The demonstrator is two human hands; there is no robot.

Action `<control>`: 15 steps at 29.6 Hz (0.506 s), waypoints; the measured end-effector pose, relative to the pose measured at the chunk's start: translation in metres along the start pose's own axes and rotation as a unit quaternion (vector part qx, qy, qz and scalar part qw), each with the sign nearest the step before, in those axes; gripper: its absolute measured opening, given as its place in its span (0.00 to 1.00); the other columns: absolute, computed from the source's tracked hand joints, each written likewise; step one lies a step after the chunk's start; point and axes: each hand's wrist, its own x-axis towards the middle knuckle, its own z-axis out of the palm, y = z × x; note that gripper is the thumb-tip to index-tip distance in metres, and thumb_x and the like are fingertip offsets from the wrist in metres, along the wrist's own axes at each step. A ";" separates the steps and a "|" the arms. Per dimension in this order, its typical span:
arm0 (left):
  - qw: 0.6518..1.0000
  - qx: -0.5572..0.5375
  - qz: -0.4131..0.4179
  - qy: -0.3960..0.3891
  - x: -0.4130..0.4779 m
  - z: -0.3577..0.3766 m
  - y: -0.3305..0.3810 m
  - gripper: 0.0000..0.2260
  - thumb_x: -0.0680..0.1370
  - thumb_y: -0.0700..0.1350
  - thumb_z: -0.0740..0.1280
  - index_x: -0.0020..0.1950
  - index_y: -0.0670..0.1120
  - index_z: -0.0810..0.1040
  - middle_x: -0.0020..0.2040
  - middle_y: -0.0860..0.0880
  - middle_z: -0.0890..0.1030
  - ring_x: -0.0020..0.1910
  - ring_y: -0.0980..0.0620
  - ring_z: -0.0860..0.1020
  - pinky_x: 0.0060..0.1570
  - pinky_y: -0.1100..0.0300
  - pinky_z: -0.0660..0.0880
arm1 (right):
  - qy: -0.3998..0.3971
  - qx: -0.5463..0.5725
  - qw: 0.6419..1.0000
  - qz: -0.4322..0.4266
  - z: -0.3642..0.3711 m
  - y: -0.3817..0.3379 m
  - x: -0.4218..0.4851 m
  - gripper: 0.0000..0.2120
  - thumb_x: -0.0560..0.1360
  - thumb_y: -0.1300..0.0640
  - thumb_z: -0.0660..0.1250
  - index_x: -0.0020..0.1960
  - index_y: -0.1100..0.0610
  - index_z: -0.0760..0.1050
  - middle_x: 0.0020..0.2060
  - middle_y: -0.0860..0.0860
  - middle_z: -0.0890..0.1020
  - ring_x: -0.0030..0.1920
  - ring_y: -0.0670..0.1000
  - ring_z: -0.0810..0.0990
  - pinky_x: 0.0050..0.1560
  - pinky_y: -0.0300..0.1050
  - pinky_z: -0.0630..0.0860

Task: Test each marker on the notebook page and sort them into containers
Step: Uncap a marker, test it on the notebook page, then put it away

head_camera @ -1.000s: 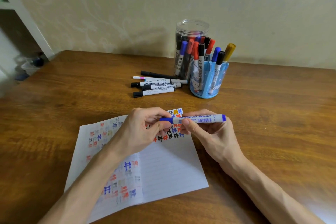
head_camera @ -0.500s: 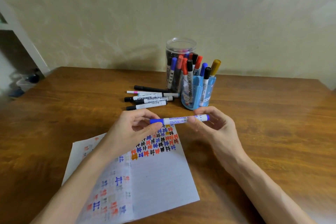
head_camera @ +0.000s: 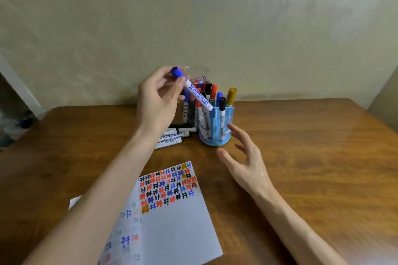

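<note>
The person's left hand (head_camera: 159,101) is raised above the worktop (head_camera: 312,146), thumb and fingertips pinching the blue marker (head_camera: 197,95) just below its cap. The marker slants down and to the right, blue cap uppermost, white barrel lettered "WHITEBOARD MARKER", and its lower end sits right at the rim of the blue holder (head_camera: 215,135). From here it looks to be touching the rim, though I can't tell whether the tip has gone inside a compartment.

The right hand (head_camera: 247,163) holds nothing. Its fingers are spread and relaxed, palm turned inward, hovering just beside the holder's right side.

The holder stands upright with several capped markers sticking out of it, black, red and blue ones and a mustard-yellow marker (head_camera: 232,95) on the right. Directly behind it is a clear jar (head_camera: 199,70), partly hidden by the left hand, with more markers standing inside.

To the left of the holder's base a few loose markers (head_camera: 173,135) lie flat on the wood, side by side, partly covered by the left wrist.

Nearer the person, the notebook page (head_camera: 181,226) lies flat between the forearms, its left part under the left arm. Its upper area is filled with rows of small red, blue, black and yellow test marks.
</note>
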 end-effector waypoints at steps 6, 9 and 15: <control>0.990 0.125 0.033 -0.049 0.028 0.029 -0.021 0.12 0.84 0.43 0.67 0.66 0.51 0.79 0.57 0.51 0.84 0.56 0.55 0.83 0.53 0.50 0.84 | -0.009 -0.008 1.000 0.003 -0.006 0.003 0.006 0.33 0.80 0.51 0.73 0.80 0.38 0.62 0.77 0.38 0.68 0.66 0.22 0.64 0.58 0.18 0.63; 0.984 0.158 0.012 -0.084 0.025 0.043 -0.029 0.16 0.82 0.42 0.69 0.69 0.51 0.78 0.64 0.52 0.81 0.59 0.55 0.82 0.54 0.55 0.84 | -0.005 -0.006 1.000 0.000 -0.008 0.003 0.007 0.33 0.80 0.51 0.72 0.80 0.39 0.62 0.78 0.39 0.67 0.70 0.30 0.65 0.61 0.22 0.61; 0.976 0.197 0.020 -0.089 0.012 0.050 -0.039 0.18 0.78 0.42 0.75 0.67 0.51 0.79 0.58 0.52 0.82 0.51 0.57 0.83 0.50 0.55 0.84 | -0.012 -0.009 1.000 -0.007 -0.010 0.003 0.006 0.33 0.80 0.52 0.72 0.80 0.39 0.62 0.75 0.35 0.67 0.72 0.34 0.64 0.63 0.25 0.61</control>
